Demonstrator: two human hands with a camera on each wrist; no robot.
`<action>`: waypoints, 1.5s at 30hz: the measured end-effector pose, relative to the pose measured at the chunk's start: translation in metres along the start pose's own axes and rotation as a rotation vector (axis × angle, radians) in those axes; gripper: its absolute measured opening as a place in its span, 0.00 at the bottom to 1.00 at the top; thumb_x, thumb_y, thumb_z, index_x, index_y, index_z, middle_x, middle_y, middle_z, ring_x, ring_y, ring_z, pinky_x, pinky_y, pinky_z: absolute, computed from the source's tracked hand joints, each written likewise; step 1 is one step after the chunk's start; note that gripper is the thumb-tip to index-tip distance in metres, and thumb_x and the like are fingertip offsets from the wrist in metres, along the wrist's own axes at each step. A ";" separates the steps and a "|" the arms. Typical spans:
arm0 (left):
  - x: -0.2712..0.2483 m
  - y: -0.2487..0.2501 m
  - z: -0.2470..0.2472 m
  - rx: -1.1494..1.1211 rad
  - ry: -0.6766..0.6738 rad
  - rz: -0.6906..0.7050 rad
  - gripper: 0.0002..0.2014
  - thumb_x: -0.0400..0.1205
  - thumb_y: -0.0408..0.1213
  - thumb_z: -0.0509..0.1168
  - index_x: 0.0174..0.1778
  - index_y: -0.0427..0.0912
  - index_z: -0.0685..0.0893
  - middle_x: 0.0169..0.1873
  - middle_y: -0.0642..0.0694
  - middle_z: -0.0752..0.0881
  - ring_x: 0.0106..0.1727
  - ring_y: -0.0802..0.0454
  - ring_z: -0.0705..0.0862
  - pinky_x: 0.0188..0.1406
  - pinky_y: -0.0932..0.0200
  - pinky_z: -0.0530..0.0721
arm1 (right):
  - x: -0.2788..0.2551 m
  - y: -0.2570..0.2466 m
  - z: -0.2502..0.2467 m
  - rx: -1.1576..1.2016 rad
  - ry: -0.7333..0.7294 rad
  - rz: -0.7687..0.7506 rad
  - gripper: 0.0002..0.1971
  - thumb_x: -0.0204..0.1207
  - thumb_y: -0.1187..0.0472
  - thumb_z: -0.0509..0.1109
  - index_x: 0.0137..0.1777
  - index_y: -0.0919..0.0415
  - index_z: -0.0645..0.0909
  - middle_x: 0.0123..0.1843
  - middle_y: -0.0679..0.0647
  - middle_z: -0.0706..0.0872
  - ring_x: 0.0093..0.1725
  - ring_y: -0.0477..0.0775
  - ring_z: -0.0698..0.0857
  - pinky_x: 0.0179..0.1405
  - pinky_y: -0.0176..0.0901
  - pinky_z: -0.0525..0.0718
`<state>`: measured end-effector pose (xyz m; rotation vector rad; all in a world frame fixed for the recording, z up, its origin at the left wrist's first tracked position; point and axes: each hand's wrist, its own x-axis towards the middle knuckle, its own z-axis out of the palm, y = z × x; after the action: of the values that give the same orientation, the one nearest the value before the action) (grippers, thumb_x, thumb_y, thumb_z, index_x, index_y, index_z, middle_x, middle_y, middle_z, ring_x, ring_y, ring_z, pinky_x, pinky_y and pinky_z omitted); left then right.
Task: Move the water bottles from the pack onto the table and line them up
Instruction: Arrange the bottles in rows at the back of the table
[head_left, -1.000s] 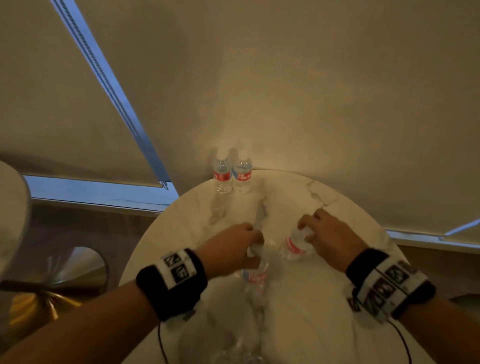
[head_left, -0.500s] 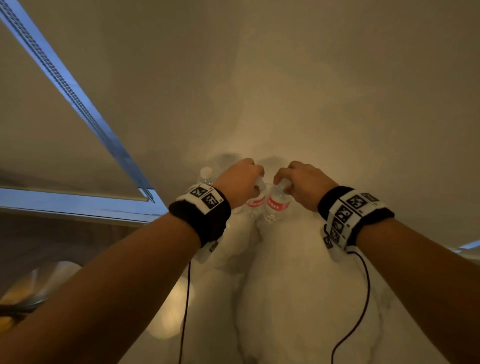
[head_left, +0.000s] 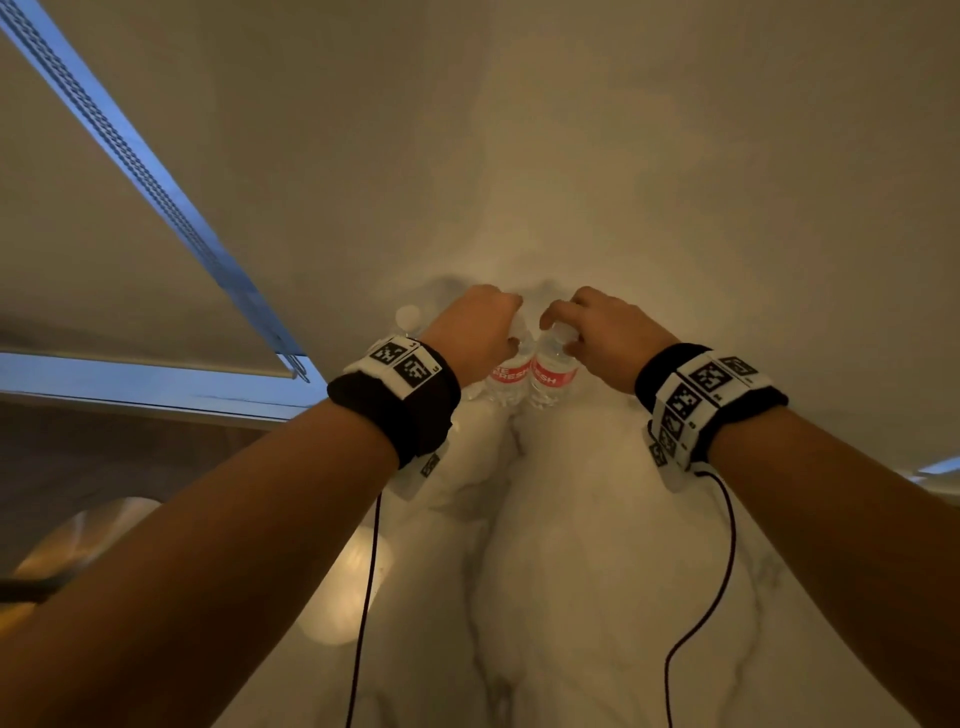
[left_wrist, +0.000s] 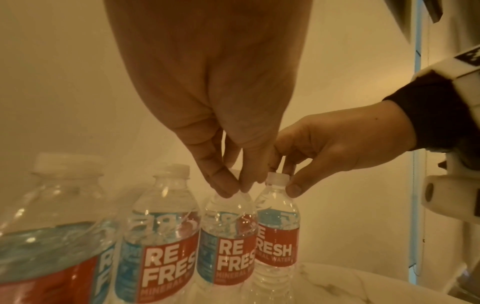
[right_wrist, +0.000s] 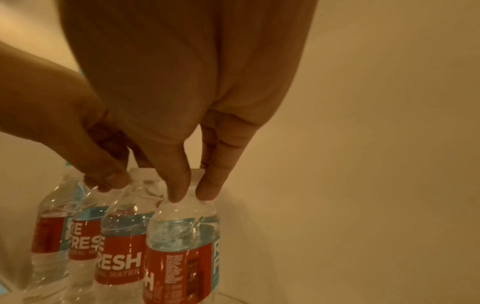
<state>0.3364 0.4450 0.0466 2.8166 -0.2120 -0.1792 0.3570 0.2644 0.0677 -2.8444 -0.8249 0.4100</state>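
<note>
Several clear water bottles with red and blue labels stand upright in a row at the far edge of the white marble table (head_left: 597, 545). My left hand (head_left: 511, 332) pinches the top of one bottle (head_left: 506, 379) from above; the left wrist view shows this hand (left_wrist: 233, 189) on the third bottle (left_wrist: 226, 242). My right hand (head_left: 558, 332) pinches the white cap of the bottle (head_left: 550, 376) at the right end, as the right wrist view shows (right_wrist: 193, 191). Two more bottles (left_wrist: 161, 236) stand to the left. The pack is out of view.
A pale roller blind (head_left: 623, 156) hangs right behind the bottles, with a window strip (head_left: 130, 374) and chain at the left. Thin cables (head_left: 363, 597) trail from my wrist bands over the table. A gold rounded object (head_left: 78, 540) sits below at the left.
Both hands carried a bottle each from the near part of the table to the far edge, beside the two bottles standing there. In the last half second they barely moved.
</note>
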 end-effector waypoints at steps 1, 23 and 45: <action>-0.005 0.000 -0.003 -0.005 0.005 -0.011 0.23 0.82 0.40 0.68 0.72 0.35 0.77 0.60 0.34 0.84 0.63 0.37 0.82 0.62 0.46 0.81 | -0.003 0.000 -0.002 0.022 -0.008 0.016 0.23 0.83 0.64 0.71 0.76 0.51 0.75 0.69 0.60 0.80 0.62 0.64 0.86 0.61 0.53 0.83; -0.386 0.039 0.020 -0.288 -0.403 0.070 0.19 0.78 0.64 0.65 0.58 0.59 0.88 0.49 0.58 0.88 0.45 0.65 0.87 0.46 0.68 0.83 | -0.304 -0.148 0.073 0.137 -0.553 -0.444 0.23 0.79 0.35 0.67 0.71 0.42 0.78 0.62 0.46 0.83 0.53 0.49 0.87 0.53 0.41 0.82; -0.167 -0.032 -0.017 -0.181 -0.057 -0.098 0.16 0.82 0.38 0.70 0.63 0.35 0.84 0.60 0.37 0.84 0.60 0.40 0.82 0.44 0.70 0.64 | -0.083 -0.106 0.035 0.025 -0.134 -0.020 0.17 0.84 0.55 0.69 0.70 0.59 0.79 0.66 0.60 0.83 0.63 0.64 0.83 0.59 0.51 0.80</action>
<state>0.1793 0.5077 0.0697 2.6451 -0.0670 -0.2861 0.2264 0.3106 0.0752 -2.8080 -0.8641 0.6100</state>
